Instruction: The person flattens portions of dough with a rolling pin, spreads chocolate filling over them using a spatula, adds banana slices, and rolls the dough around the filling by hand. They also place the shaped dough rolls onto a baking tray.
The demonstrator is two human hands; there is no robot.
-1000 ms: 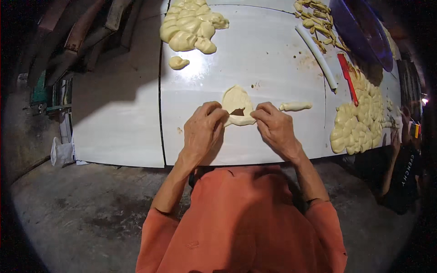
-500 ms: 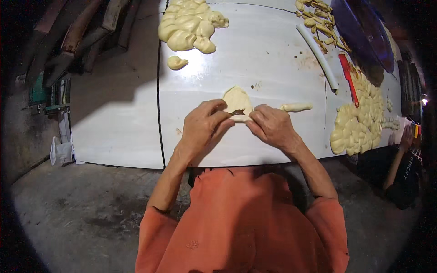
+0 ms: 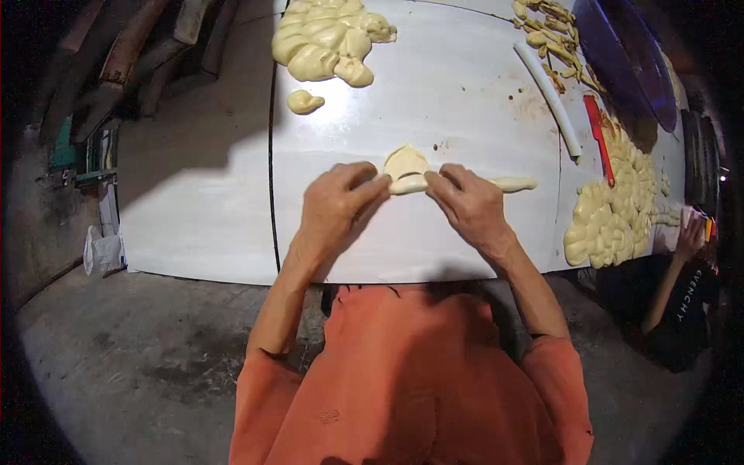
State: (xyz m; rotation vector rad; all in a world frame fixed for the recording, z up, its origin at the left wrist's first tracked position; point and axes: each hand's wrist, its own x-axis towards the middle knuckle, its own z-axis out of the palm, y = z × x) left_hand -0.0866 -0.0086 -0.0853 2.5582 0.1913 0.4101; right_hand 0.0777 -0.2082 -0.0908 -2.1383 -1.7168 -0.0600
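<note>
A flattened, cream-coloured piece of dough lies on the white table in front of me, its near edge folded into a small roll. A thin dark line of filling shows along the fold. My left hand pinches the left end of this roll between thumb and fingers. At the right end, my right hand grips the dough in the same way. Just past my right knuckles lies a short pale roll; whether it is dough or a small rolling pin I cannot tell.
Dough lumps sit at the far left, a single lump nearer. To the right are more dough pieces, a red flat tool, a pale tube, yellowish-brown strips and a purple basin. Another person's hand is at far right.
Both hands have moved slightly away from me, rolling the dough's near edge forward. The dark filling, plainly visible before, is now mostly covered. The person at right shows a little more.
</note>
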